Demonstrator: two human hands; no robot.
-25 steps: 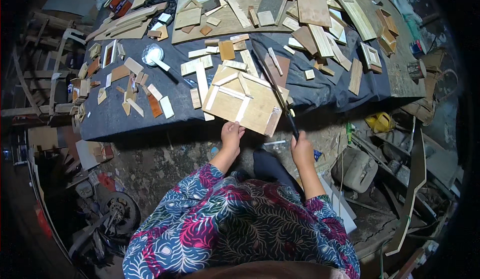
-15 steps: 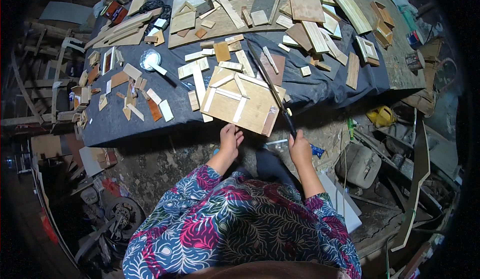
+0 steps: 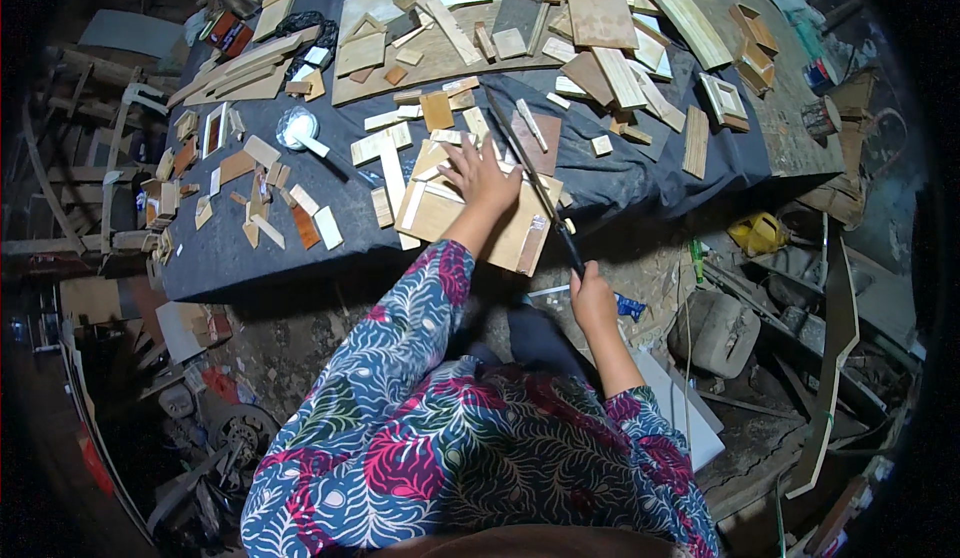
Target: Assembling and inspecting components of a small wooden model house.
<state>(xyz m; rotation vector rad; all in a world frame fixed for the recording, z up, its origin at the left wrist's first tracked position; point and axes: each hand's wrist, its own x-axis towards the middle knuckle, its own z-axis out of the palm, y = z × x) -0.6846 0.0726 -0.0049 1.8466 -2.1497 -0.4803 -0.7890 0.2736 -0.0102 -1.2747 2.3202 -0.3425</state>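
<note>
My left hand (image 3: 485, 180) lies on a light plywood board (image 3: 475, 235) at the table's near edge, fingers spread and palm down. Pale wooden strips (image 3: 416, 204) form a house-like outline on that board, and my hand covers part of it. In my closed right hand (image 3: 594, 298) is the black handle of a long, thin, dark tool, which looks like a hacksaw (image 3: 525, 156) seen edge-on. It slants away to the upper left, across the board's right side. Whether its blade touches the wood, I cannot tell.
Around the board, wood offcuts (image 3: 395, 173) lie on a dark cloth (image 3: 330, 193). A round container of white stuff (image 3: 297, 126) with a brush stands to the left. A large plywood sheet (image 3: 355, 86) bears more pieces at the back. Below right sit a jerrycan (image 3: 722, 333) and scrap.
My left hand has moved up from below the board's near edge onto its top, and its fingers have spread. My right hand still holds the hacksaw in nearly the same place.
</note>
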